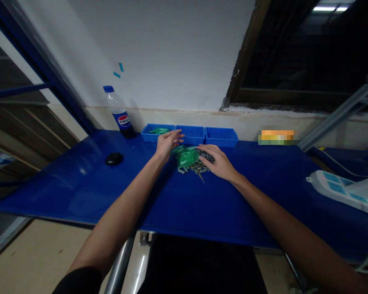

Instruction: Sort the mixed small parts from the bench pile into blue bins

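Observation:
A pile of small parts lies on the blue tabletop: translucent green pieces (187,157) on top, with small metal parts (199,166) around and under them. My left hand (168,143) is above the left edge of the pile, in front of the left blue bin, its fingers stretched to the right and apart. Nothing shows in its grasp. At the pile's right side, my right hand (217,161) rests over the metal parts with thumb and fingers spread around them. Its fingertips are near the green pieces, which look slightly blurred.
Three blue bins stand along the wall: a left bin (145,133) holding green pieces, a middle bin (191,134) and a right bin (222,137). A cola bottle (122,118), a black computer mouse (114,159) and a white power strip (340,188) are also on the table.

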{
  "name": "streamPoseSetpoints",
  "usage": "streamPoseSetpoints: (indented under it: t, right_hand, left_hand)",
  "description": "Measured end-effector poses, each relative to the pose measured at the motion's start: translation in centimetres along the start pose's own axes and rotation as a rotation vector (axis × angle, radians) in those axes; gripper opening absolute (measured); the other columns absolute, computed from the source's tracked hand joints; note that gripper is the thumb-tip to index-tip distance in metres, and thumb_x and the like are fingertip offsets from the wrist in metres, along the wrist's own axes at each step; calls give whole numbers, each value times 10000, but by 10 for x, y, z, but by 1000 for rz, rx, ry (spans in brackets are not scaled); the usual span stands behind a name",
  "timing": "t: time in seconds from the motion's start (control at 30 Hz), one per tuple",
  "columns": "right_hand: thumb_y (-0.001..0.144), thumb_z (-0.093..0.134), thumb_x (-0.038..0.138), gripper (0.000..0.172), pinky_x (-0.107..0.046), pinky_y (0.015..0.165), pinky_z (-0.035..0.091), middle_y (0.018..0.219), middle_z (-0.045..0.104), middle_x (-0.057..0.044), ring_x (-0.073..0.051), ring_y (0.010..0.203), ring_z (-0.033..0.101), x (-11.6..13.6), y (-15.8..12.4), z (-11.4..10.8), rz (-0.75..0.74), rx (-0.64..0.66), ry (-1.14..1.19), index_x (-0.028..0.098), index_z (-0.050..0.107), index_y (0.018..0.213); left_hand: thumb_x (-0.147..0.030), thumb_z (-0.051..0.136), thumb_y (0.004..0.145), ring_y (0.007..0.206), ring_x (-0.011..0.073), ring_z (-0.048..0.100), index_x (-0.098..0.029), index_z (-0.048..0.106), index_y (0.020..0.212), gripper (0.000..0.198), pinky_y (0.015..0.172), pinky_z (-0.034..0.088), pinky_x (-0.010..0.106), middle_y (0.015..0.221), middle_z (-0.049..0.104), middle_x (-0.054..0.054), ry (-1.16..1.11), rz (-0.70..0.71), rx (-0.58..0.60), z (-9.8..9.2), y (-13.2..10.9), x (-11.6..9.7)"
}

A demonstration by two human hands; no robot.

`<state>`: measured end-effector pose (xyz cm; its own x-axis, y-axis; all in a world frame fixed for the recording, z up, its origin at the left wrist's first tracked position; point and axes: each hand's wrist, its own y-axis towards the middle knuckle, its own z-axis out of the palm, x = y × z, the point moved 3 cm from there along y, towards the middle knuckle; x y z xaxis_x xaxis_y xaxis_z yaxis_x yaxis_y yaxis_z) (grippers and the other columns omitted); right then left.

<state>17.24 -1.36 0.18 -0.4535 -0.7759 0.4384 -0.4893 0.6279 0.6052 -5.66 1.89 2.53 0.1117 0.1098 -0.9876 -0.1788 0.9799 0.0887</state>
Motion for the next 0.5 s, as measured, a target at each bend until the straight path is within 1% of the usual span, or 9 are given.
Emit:
streamPoseSetpoints:
  t: [0.07,0.13,0.17,0.2,0.3,0.4,0.5]
  right_hand:
    - [992,619,342,417,-557,1138,434,1432,655,-85,-294,1362,551,2,0,6,-52,81,-23,277,631,1404]
    - [990,630,349,419,-557,1138,441,1414,669,-88,-296,1363,558,2,-1,11,-64,114,-42,269,640,1401]
    - [990,634,352,406,-549,1125,457,1386,689,-90,-294,1342,579,1,-1,13,-60,112,-43,263,655,1386]
    - [990,639,355,392,-539,1109,476,1357,707,-92,-291,1314,602,0,-2,14,-55,102,-40,256,671,1368]
    - [977,671,365,345,-509,1064,519,1284,747,-89,-282,1237,658,-1,-3,14,-42,58,-18,251,720,1299]
    - [971,686,335,263,-484,1040,541,1213,778,-84,-273,1172,705,-2,-2,13,-26,27,21,256,771,1207]
    - [978,672,280,189,-454,1018,559,1143,800,-87,-264,1099,743,-2,-2,11,-8,-22,56,241,809,1101]
  left_hand:
    - [-434,752,824,856,211,715,-156,798,1029,349,745,513,301,1017,788,130,342,152,164,0,-1,-5]
    - [-448,785,777,929,250,722,-183,817,1057,387,815,516,330,1056,796,115,674,315,377,3,-5,-8]
    - [-461,782,773,926,259,725,-189,813,1102,428,822,514,339,1063,798,112,796,356,461,3,-8,-8]
    - [-472,772,775,918,264,729,-188,804,1145,466,822,514,343,1070,799,113,891,384,519,3,-10,-9]
    - [-495,731,801,880,264,739,-161,773,1224,540,798,515,339,1080,798,125,1030,404,603,4,-15,-11]
    - [-520,728,804,880,261,747,-159,763,1243,570,794,519,328,1086,798,116,1040,418,666,9,-21,-15]
    - [-551,760,775,901,270,751,-153,753,1258,625,805,525,335,1081,798,122,1034,446,680,13,-24,-17]
